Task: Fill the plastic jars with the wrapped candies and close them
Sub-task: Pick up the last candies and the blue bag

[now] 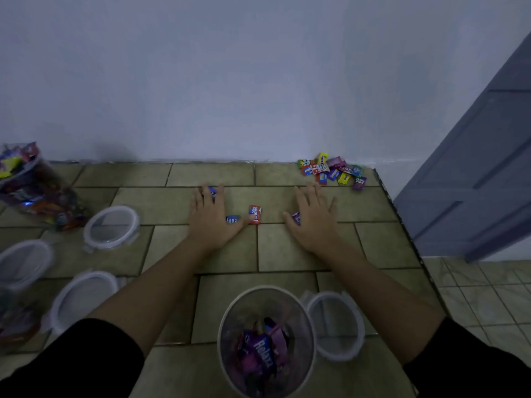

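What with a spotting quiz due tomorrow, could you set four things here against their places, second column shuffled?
Things:
1. red candy
2. candy pile
3. open jar
4. filled jar

Places:
A. far left
B. between the left hand and the right hand
C. far right corner
D. front centre

Pairs: 1-B, 2-C, 3-D, 4-A

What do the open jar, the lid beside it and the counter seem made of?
Open jar: likely clear plastic; candies show through its wall. Lid: clear plastic with whitish rim. Counter: probably matte ceramic tile, given grout lines.
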